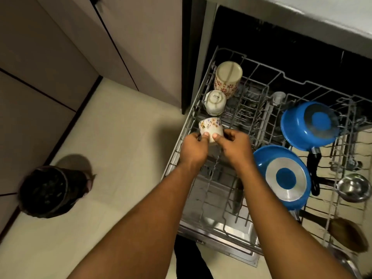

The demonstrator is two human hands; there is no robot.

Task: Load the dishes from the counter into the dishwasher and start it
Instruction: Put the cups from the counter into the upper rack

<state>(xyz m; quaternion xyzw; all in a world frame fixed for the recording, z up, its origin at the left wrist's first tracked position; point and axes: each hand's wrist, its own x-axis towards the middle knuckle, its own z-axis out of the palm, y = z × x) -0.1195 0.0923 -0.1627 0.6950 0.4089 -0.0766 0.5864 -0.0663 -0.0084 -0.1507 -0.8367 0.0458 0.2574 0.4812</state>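
Note:
The dishwasher's upper wire rack (259, 109) is pulled out over the open door. Both my hands hold a small floral cup (210, 125) upside down at the rack's left edge. My left hand (194, 147) grips its left side with the thumb on the wall. My right hand (234, 144) grips the right side. Behind it along the left edge sit a white cup (215, 101) and a taller red-patterned mug (227, 79), both inverted. Two blue pans (309, 124) (281, 176) lie upside down on the right.
A steel ladle (354, 187) and a wooden spoon (348, 232) lie at the rack's right end. A dark bin (50, 190) stands on the beige floor to the left. Brown cabinet fronts (80, 47) rise behind it. The grey countertop edge (322, 19) runs above the dishwasher.

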